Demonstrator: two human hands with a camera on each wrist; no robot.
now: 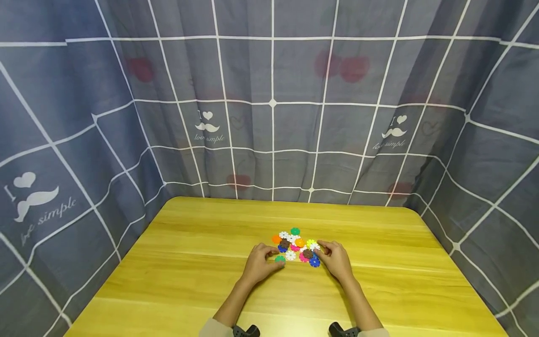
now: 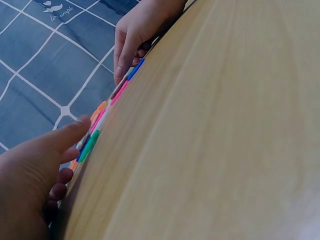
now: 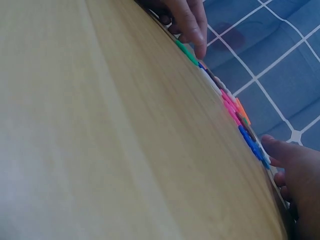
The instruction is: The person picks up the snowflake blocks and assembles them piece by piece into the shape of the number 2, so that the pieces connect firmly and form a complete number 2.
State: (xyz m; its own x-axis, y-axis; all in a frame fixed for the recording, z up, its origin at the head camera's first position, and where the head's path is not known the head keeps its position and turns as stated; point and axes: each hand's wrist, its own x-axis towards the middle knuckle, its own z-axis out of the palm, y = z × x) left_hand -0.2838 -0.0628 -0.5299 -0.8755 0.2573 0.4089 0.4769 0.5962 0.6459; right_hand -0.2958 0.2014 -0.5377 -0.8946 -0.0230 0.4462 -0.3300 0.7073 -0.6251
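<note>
Plastic discs (image 1: 294, 239) with notched rims lie in a loose patch on the wooden table (image 1: 202, 281), some overlapping, between the person's two hands. From where I stand, the left hand (image 1: 258, 265) curves at one side, thumb and fingers parted widely beside a green disc (image 1: 280, 259) at the near edge. Opposite, the right hand (image 1: 337, 261) makes a similar wide curve, near a blue disc (image 1: 315, 262) at the near corner. Neither grip closes round anything that I can make out; whether the fingertips actually touch a disc, I cannot tell. My guess is that the hands sit like two low walls to keep the patch together, and that the discs overlap because they are thin enough to slide over one another.
</note>
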